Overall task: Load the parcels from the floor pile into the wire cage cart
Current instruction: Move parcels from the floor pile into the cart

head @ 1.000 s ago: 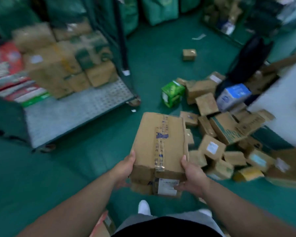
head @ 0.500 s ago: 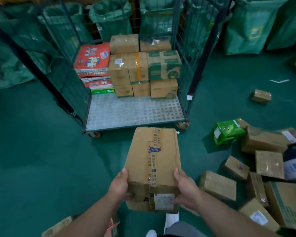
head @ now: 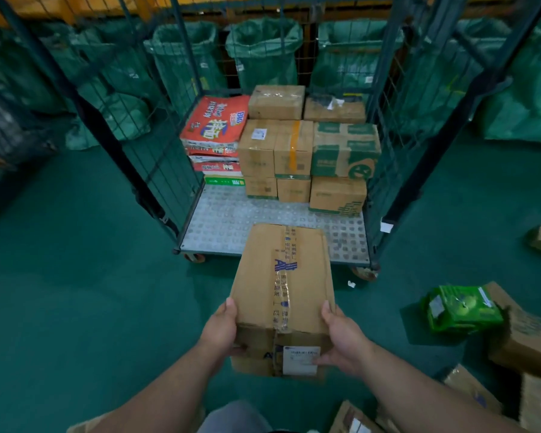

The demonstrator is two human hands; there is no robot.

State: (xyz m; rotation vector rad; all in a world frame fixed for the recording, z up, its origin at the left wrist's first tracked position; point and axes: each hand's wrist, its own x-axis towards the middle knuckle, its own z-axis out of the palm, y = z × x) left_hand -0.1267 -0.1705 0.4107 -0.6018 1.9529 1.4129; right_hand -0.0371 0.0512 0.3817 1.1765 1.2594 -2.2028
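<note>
Head view, taped cardboard parcel held in the air before the open wire cage cart, left hand and right hand gripping its near corners, boxes stacked at the cart's back, green floor.

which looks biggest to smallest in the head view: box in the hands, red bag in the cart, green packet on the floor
1. held box, though it is nearest the camera
2. red bag and green packet: look alike, unranked
</note>
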